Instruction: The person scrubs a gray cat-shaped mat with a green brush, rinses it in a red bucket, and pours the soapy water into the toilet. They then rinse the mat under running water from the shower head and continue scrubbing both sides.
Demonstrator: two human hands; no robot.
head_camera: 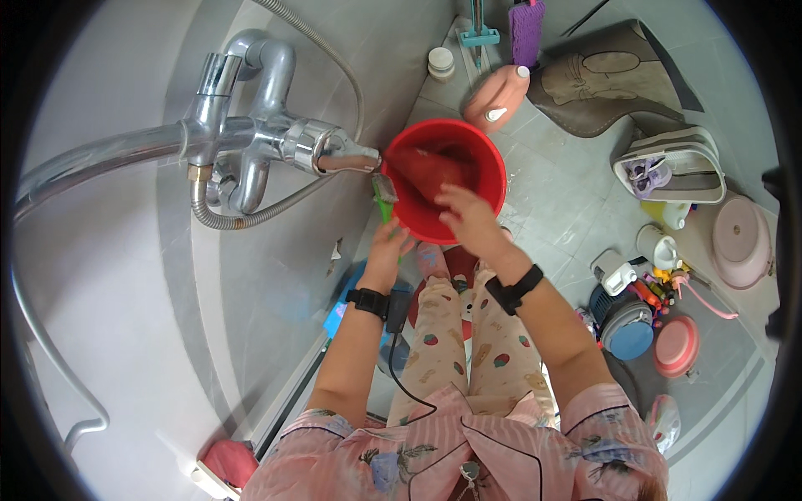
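My left hand point(383, 253) holds a green-handled scrub brush point(384, 197) upright, its grey bristles beside the left rim of a red plastic bucket point(413, 228). Over the bucket's right front side, my right hand point(468, 219) has its fingers apart with nothing in them. A blurred reddish shape point(432, 175) shows inside the bucket; whether it is cloth or water I cannot tell. The chrome mixer tap point(313, 144) juts from the wall at the left, its lever tip close to the bucket's rim.
A pink jug point(498, 97) stands just behind the bucket. On the right are a grey-brown mat point(601, 78), a white basket point(670, 185), several bottles and a pink basin point(742, 241). A metal shower hose point(276, 213) loops below the tap. I sit with the bucket before my feet.
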